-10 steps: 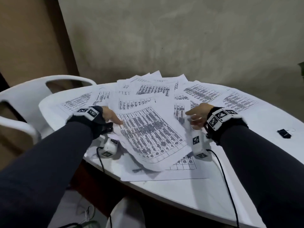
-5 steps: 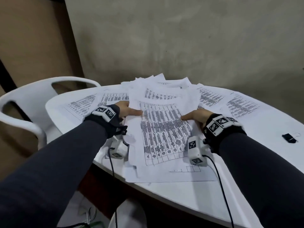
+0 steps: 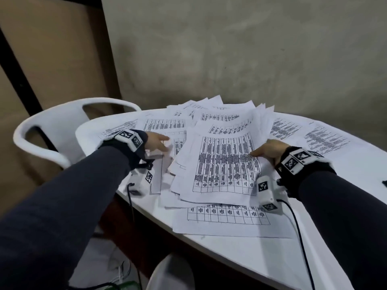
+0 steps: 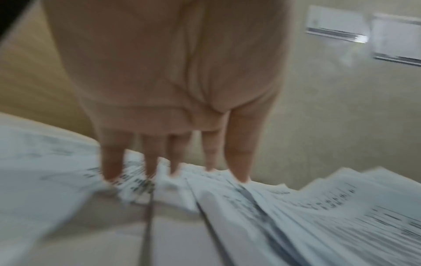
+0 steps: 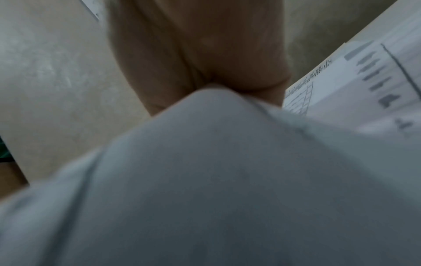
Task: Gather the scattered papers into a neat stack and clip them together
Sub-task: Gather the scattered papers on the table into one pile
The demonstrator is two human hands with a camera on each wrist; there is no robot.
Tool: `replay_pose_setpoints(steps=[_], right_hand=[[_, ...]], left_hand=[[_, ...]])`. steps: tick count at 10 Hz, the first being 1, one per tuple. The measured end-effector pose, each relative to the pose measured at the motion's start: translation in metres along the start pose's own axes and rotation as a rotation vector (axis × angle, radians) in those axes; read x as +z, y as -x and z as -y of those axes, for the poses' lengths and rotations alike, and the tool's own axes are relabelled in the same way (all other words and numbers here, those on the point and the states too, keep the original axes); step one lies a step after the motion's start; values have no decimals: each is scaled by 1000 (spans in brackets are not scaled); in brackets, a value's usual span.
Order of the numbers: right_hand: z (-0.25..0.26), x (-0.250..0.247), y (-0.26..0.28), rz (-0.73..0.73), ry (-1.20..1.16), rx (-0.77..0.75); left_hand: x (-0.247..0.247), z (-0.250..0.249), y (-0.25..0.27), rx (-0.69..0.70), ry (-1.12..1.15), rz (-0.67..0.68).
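Observation:
Several printed sheets form a loose, fanned pile (image 3: 226, 164) in the middle of the white table (image 3: 272, 258). My right hand (image 3: 270, 148) holds the pile's right edge, thumb on top and fingers hidden under the sheets; in the right wrist view a sheet (image 5: 227, 180) covers all but the palm (image 5: 205, 54). My left hand (image 3: 157, 141) reaches with straight fingers onto the sheets left of the pile; in the blurred left wrist view its fingertips (image 4: 111, 171) touch the paper (image 4: 296, 216). A small black clip (image 3: 385, 183) lies at the right frame edge.
Loose sheets still lie flat at the far right (image 3: 326, 139), far left (image 3: 163, 124) and under the pile near the front edge (image 3: 228, 222). A white plastic chair (image 3: 52, 122) stands left of the table. A wall runs close behind it.
The top sheets have been swung square to me and drawn together into a thicker pile. My left hand has slid off the pile to the sheets on its left.

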State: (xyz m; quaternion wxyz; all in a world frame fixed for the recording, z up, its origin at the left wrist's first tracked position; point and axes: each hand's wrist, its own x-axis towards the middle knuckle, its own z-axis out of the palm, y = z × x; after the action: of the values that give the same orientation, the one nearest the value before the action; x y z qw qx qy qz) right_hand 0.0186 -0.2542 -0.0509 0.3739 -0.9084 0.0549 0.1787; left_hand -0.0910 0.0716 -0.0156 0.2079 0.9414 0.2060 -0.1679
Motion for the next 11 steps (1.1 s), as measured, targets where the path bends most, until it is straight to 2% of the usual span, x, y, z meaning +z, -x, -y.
replay_pose_setpoints(steps=[1,2,3,4,5,7,8,9,10,11], right_hand=[[12,-1,27,48,43,10],[18,-3,34,137,78,55],[27,4,33,192,14,103],[47,12,50,113,20,32],[54,16,51,55,9,6],[57,37,23,183,-104,-43],[61,47,24,228,-196,-21],[56,46,26,212,-218,-12],[54,45,45,249,-253,-20],[49,37,50,302,-408,-85]], left_hand=[[-1,10,-2,-67,-108,-59],[4,1,2,-47,-76,-103],[-2,-8,0,-28,62,-119],[-7,-4,-8,-33,121,-200],[-9,8,-12,-113,174,-236],[-7,12,-11,-61,353,-100],[3,18,-21,-6,361,-78],[5,18,-15,24,490,-53],[-1,16,-5,170,678,-76],[-13,14,0,358,832,-100]])
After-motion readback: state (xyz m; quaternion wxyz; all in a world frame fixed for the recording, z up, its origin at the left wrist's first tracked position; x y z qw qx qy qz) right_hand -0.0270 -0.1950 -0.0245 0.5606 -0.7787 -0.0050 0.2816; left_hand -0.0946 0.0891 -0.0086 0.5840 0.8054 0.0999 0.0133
